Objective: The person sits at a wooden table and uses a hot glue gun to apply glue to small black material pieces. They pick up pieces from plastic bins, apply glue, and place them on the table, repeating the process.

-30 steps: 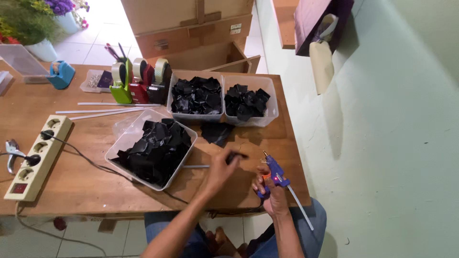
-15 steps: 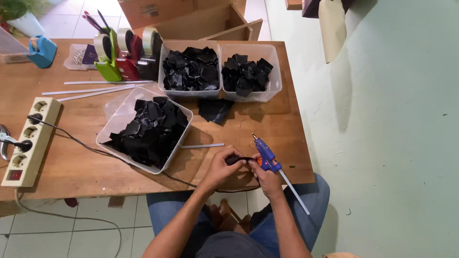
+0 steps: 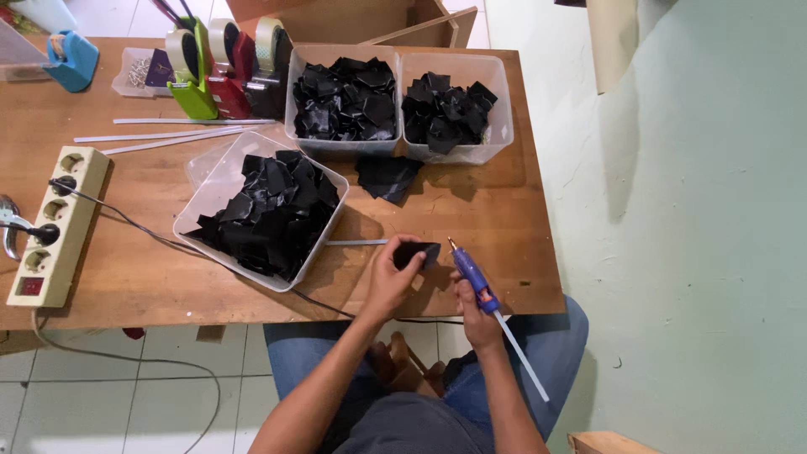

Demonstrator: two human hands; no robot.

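The left hand [image 3: 388, 282] pinches a small black piece [image 3: 417, 253] flat against the surface [image 3: 151, 277] near its front edge, toward the right corner. The right hand [image 3: 476, 313] is closed around a blue glue gun [image 3: 473, 274] with a clear glue stick trailing out of its back, and the nozzle points at the right end of the piece, just beside it. Judging from this, the gluing of this one piece is only at its start: no glue bead can be made out on it.

Much of the stock looks untouched. A clear tub [image 3: 266, 210] heaped with black pieces sits tilted toward the middle of the surface, and two more tubs [image 3: 395, 97] of black pieces stand side by side along the back edge. A loose black sheet [image 3: 387, 177] lies in front of those two. No pile of finished pieces shows anywhere.

Along the back edge toward the left stand tape dispensers [image 3: 227, 63] in green, red and black, with a blue one at the left corner. A white power strip [image 3: 57, 225] lies at the left edge, a black cord running from it. The floor is pale tile, the wall to the right pale green.
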